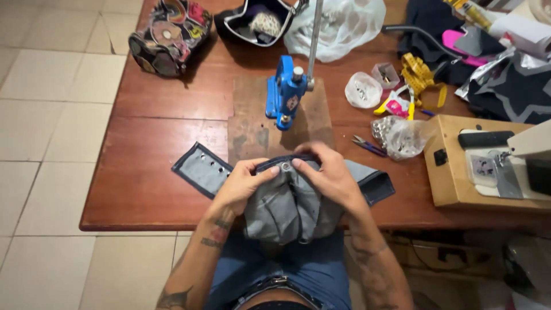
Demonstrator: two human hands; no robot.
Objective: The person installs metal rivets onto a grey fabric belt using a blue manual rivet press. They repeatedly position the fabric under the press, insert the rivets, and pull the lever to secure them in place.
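A colourful bag (170, 35) sits at the far left corner of the brown wooden table (155, 115). It looks shut, so what is inside is hidden. Next to it is a dark open pouch (255, 23) with something spotted inside.

The grey denim piece (287, 198) lies at the near edge of the table, right in front of the person. Its long side runs from left to right. The left end (202, 166) lies flat and has a row of small holes. The middle is bunched up and hangs down toward the lap. The right end (373, 183) peeks out past the hands.

The left hand (241, 185) pinches the top edge of the cloth just left of a small metal ring (285, 166). The right hand (330, 178) pinches the edge just right of that ring. The fingers are pressed tight on the cloth.

Behind the hands stands a blue hand press (285, 92) on a wooden board (252, 123). Its long handle is cut off at the top.

To the right, a small clear bag (363, 90) and a bigger clear bag (402, 136) hold tiny metal bits, too small to tell apart. A yellow tape measure (418, 74) lies near. A sewing machine (511, 158) is cut off at the right edge.
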